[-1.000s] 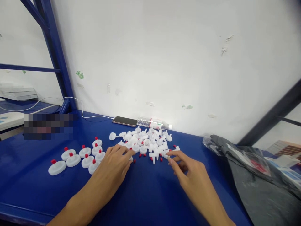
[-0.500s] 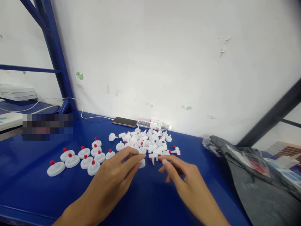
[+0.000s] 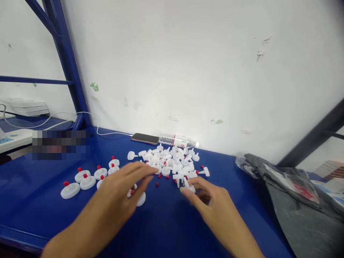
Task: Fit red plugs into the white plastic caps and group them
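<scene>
Left hand [image 3: 116, 191] shifted left; white spouted cap [image 3: 190, 188] now shows in right hand [image 3: 213, 200]

Head view: right hand pinches cap, lower half, just right of centre. Left thumb and index apart above white disc [image 3: 141, 199]; grip beneath, can't tell. Probably best: light pinch, spout unobstructed.

Toward seven o'clock I see the left hand [image 3: 121, 191], blurred, hiding part of a white disc [image 3: 141, 200]. At nine, a pixelated patch [image 3: 61, 144] masks my view. At four, the grey bag [image 3: 301, 216] runs off-frame. Print on the bottle [image 3: 179, 140] is illegible.
</scene>
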Demonstrator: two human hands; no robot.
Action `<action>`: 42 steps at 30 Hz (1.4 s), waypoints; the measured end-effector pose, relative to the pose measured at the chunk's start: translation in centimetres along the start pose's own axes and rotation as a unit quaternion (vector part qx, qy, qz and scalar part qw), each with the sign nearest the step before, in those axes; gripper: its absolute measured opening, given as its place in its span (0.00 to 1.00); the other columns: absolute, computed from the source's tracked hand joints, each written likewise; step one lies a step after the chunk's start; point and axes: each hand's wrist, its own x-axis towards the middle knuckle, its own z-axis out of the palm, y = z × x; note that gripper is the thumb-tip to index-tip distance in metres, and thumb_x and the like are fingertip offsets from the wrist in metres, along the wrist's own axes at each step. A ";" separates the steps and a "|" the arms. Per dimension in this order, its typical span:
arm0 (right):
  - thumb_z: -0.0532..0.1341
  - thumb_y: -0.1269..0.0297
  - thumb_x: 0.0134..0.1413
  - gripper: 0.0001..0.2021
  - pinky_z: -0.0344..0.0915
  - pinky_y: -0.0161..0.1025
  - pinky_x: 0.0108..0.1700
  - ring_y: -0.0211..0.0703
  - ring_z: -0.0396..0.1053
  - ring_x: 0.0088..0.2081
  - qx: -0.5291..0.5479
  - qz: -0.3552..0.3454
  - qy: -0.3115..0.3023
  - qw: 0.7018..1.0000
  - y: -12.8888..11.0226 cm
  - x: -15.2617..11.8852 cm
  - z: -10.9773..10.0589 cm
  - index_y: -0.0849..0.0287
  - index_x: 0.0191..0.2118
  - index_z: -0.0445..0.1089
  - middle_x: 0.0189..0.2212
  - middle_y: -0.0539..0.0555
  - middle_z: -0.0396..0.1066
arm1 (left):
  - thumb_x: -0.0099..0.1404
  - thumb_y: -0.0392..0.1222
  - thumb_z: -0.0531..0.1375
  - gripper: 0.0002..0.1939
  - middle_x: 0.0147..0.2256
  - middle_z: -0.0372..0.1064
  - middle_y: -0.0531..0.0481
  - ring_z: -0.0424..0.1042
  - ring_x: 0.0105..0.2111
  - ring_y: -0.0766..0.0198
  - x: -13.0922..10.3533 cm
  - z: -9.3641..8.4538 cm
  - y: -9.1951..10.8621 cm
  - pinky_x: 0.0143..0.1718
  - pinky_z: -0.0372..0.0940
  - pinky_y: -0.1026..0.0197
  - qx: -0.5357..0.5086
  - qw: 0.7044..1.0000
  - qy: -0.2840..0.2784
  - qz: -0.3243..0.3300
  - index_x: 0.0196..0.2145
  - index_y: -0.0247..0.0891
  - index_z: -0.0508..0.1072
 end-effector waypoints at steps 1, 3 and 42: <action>0.60 0.44 0.63 0.17 0.55 0.37 0.29 0.42 0.67 0.24 -0.015 0.004 0.002 1.000 0.0 0.0 0.1 0.51 0.42 0.77 0.23 0.46 0.72 | 0.74 0.41 0.58 0.09 0.43 0.78 0.59 0.78 0.43 0.67 0.0 -0.8 -1.0 0.45 0.68 0.67 0.019 1.000 -0.013 -0.020 0.48 0.51 0.75; 0.59 0.43 0.63 0.17 0.55 0.38 0.30 0.42 0.66 0.24 -0.028 0.003 -0.005 1.000 0.0 0.0 0.4 0.50 0.42 0.76 0.23 0.46 0.73 | 0.73 0.45 0.58 0.08 0.39 0.78 0.58 0.77 0.39 0.62 -0.2 -2.0 -2.8 0.41 0.68 0.62 0.053 0.997 -0.056 -0.024 0.43 0.50 0.78; 0.59 0.45 0.66 0.16 0.57 0.39 0.32 0.46 0.71 0.28 -0.069 0.003 -0.015 0.998 0.0 0.0 0.7 0.48 0.45 0.76 0.25 0.47 0.74 | 0.69 0.35 0.60 0.10 0.36 0.78 0.56 0.74 0.40 0.60 -1.2 -0.3 -4.2 0.46 0.58 0.56 0.015 0.980 -0.197 -0.020 0.35 0.48 0.79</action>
